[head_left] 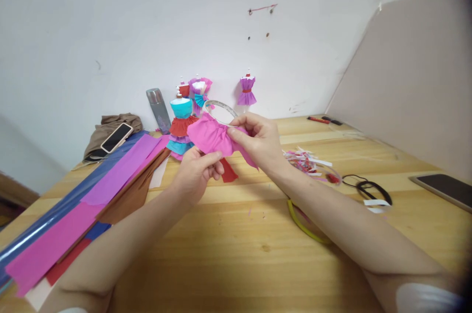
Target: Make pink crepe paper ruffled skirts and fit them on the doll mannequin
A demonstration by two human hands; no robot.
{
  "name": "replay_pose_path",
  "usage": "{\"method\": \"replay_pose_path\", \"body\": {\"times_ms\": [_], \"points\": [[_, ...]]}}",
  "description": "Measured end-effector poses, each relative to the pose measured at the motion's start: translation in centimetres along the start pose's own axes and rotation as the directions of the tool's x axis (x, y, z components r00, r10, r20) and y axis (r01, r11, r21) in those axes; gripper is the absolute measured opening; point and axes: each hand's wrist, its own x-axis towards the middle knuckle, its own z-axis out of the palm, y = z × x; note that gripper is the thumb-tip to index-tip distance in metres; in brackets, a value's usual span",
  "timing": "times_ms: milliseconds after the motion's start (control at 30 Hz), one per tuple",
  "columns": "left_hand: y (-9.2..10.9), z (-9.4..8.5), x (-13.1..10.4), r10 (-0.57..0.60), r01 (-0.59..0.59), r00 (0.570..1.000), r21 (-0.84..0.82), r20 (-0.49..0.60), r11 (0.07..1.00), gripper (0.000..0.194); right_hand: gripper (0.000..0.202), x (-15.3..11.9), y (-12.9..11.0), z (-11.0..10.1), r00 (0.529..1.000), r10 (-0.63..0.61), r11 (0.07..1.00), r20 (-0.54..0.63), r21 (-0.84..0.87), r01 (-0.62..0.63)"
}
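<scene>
Between my hands, above the table, is a gathered piece of pink crepe paper (210, 135). My left hand (197, 171) pinches its lower edge between thumb and fingers. At its upper right, my right hand (257, 142) grips the gathered edge, with a pale ring, seemingly a tape roll (220, 103), by its fingertips. Whether the ring is stuck to the paper I cannot tell. Just behind my left hand stands a small dress form (181, 121) in tiered turquoise, red and purple paper. A red paper strip (229, 171) lies below the pink piece.
More small dress forms, one in purple (247, 91), stand by the wall. Left are a grey bottle (158, 109), a phone (117, 137) on brown cloth and long coloured paper sheets (114, 170). Right are paper scraps (304, 161), a black cord (374, 190) and a dark flat device (444, 189).
</scene>
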Motion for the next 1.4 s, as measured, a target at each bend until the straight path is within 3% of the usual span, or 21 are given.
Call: {"method": "replay_pose_path", "body": {"times_ms": [267,400,500,567,600,633,700,733,800,833,867,933,1000,1200,1400], "points": [[-0.1,-0.6,0.5,0.03,-0.03,0.996,-0.001,-0.08,1.0,0.015,0.011,0.2,-0.2,0.0,1.0,0.026,0.999,0.005,0.03,-0.027],[-0.4,-1.0,1.2,0.06,-0.057,0.997,0.049,-0.055,0.997,0.011,0.011,0.3,-0.5,0.1,0.998,0.061,0.995,0.005,0.077,-0.061],[-0.9,-1.5,1.8,0.03,-0.023,0.998,0.127,-0.056,0.992,0.009,0.012,0.3,-0.5,0.1,0.998,0.068,0.995,0.0,0.077,-0.068],[-0.6,-1.8,1.6,-0.071,0.062,0.997,0.264,0.026,0.963,0.009,0.013,0.5,-0.4,-0.1,0.998,0.061,0.998,-0.012,0.033,-0.061],[-0.2,-1.9,1.2,-0.148,0.095,0.982,0.373,0.117,0.923,0.008,0.014,0.6,-0.4,-0.2,0.999,0.052,0.999,-0.016,0.002,-0.052],[0.4,-2.0,0.6,-0.274,0.111,0.933,0.535,0.234,0.837,0.004,0.013,0.7,-0.4,-0.4,0.999,0.039,0.999,-0.016,-0.032,-0.04],[2.2,-2.0,-1.2,-0.401,-0.106,0.779,0.732,0.482,0.673,0.009,0.012,0.8,-0.5,-0.7,1.0,0.007,0.995,0.012,-0.101,-0.005],[3.2,-2.0,-2.3,-0.409,-0.214,0.733,0.755,0.543,0.62,0.012,0.011,0.8,-0.6,-0.8,0.999,-0.005,0.992,0.045,-0.128,0.011],[5.0,-1.9,-4.0,-0.181,-0.384,0.811,0.741,0.556,0.551,0.015,0.009,0.7,-0.8,-0.9,0.993,-0.008,0.987,0.121,-0.156,0.027],[5.7,-2.0,-4.6,0.029,-0.457,0.858,0.738,0.512,0.497,0.016,0.008,0.6,-0.9,-0.8,0.986,0.006,0.988,0.165,-0.156,0.02],[6.3,-2.2,-4.8,0.243,-0.519,0.855,0.737,0.458,0.433,0.015,0.008,0.5,-1.0,-0.8,0.977,0.027,0.989,0.212,-0.148,0.005],[6.8,-2.6,-4.3,0.498,-0.555,0.788,0.769,0.363,0.317,0.013,0.007,0.1,-1.2,-0.6,0.953,0.07,0.99,0.296,-0.135,-0.031],[6.7,-3.2,-3.1,0.528,-0.543,0.772,0.798,0.353,0.262,0.012,0.008,-0.2,-1.4,-0.4,0.918,0.095,0.988,0.384,-0.149,-0.04],[6.1,-3.7,-0.7,0.189,-0.528,0.847,0.828,0.497,0.188,0.039,0.008,-0.6,-2.0,-0.4,0.841,0.105,0.961,0.53,-0.272,0.052],[6.0,-3.4,-0.5,-0.001,-0.537,0.842,0.838,0.539,0.1,0.041,0.009,-0.6,-2.4,-0.5,0.806,0.147,0.953,0.573,-0.3,0.04]]}}
